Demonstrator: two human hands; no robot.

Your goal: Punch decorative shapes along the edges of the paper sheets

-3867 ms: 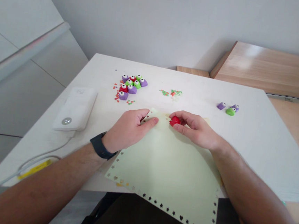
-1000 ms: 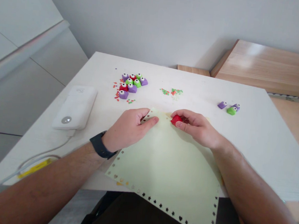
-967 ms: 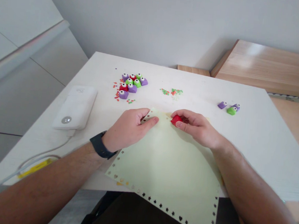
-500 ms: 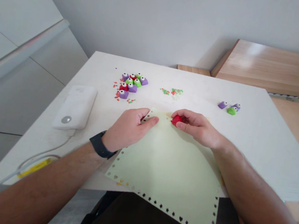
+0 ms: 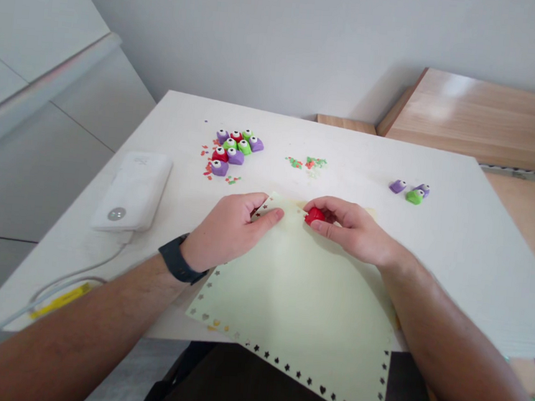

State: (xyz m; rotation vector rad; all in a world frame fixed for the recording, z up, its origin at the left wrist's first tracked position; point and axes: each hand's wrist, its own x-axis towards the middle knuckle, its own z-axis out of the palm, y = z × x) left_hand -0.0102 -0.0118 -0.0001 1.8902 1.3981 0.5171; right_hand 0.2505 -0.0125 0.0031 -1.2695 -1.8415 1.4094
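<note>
A pale yellow-green paper sheet [image 5: 300, 303] lies on the white table [image 5: 455, 242], its near corner hanging over the front edge. Small star and heart holes run along its edges. My left hand [image 5: 227, 231], with a dark watch on the wrist, pinches the sheet's far-left edge between thumb and fingers. My right hand [image 5: 353, 230] is closed on a small red paper punch [image 5: 314, 215] that sits at the sheet's far edge.
A cluster of several purple, red and green punches [image 5: 234, 148] lies at the back left among confetti. More confetti [image 5: 308, 163] is at the back centre. Three punches [image 5: 411, 191] lie at the right. A white power bank [image 5: 130, 191] with a cable lies left. Wooden boards [image 5: 480, 119] are behind.
Both hands stay in place on the sheet and the red punch. The view has shifted slightly; nothing else has moved.
</note>
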